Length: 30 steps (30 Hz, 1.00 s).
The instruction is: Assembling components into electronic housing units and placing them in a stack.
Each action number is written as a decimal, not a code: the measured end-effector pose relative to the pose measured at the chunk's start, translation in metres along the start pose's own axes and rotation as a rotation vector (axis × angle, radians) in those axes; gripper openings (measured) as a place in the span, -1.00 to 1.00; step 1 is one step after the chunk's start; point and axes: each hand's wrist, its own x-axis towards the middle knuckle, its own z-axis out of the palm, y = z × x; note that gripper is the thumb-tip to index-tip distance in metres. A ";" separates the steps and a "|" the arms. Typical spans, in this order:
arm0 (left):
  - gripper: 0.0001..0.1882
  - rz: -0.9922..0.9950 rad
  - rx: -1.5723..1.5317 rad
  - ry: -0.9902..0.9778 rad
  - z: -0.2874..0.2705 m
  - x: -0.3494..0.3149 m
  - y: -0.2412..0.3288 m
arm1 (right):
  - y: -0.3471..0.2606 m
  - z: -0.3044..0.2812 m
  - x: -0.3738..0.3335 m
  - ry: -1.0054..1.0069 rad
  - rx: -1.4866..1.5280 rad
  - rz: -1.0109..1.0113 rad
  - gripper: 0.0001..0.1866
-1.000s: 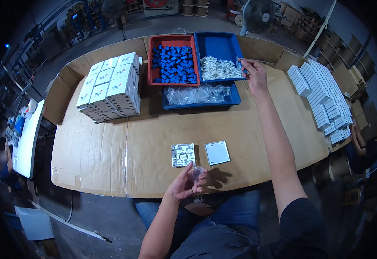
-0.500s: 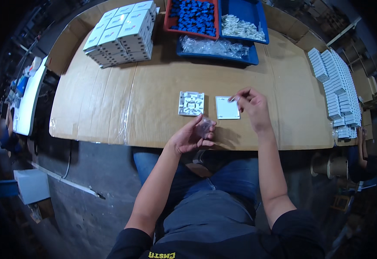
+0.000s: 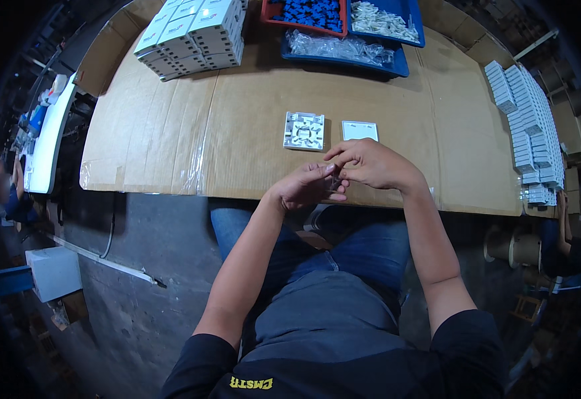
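Near the table's front edge, my left hand (image 3: 302,185) is closed on a small clear plastic bag (image 3: 333,185). My right hand (image 3: 380,164) meets it from the right, its fingertips pinched at the bag; whether they also hold some small part is hidden. Just beyond the hands lies a white square tray-like housing (image 3: 303,131) with grey fittings and a ring-shaped middle, its inside facing up. To its right a flat white square cover (image 3: 359,130) rests on the cardboard, partly covered by my right hand.
Stacked white boxes (image 3: 194,40) stand at the back left. At the back are a red tray (image 3: 290,25) of blue parts, a blue tray (image 3: 421,33) of white parts and another blue tray (image 3: 400,65) of clear bags. Many white pieces (image 3: 526,126) are piled at the right edge.
My right hand has come from above the white cover down and left to the bag in my left hand. The whole view has shifted a little, with the table sitting higher.
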 end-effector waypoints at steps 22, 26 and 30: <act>-0.55 0.024 -0.108 0.022 -0.001 -0.006 -0.002 | 0.001 0.020 0.006 -0.036 0.136 0.088 -0.49; -0.54 0.007 -0.060 0.086 -0.002 -0.006 -0.005 | 0.018 0.025 0.011 -0.049 -0.050 -0.059 -0.45; -0.51 0.062 -0.099 -0.013 -0.001 -0.001 -0.002 | 0.014 0.014 0.007 0.066 0.193 -0.130 -0.51</act>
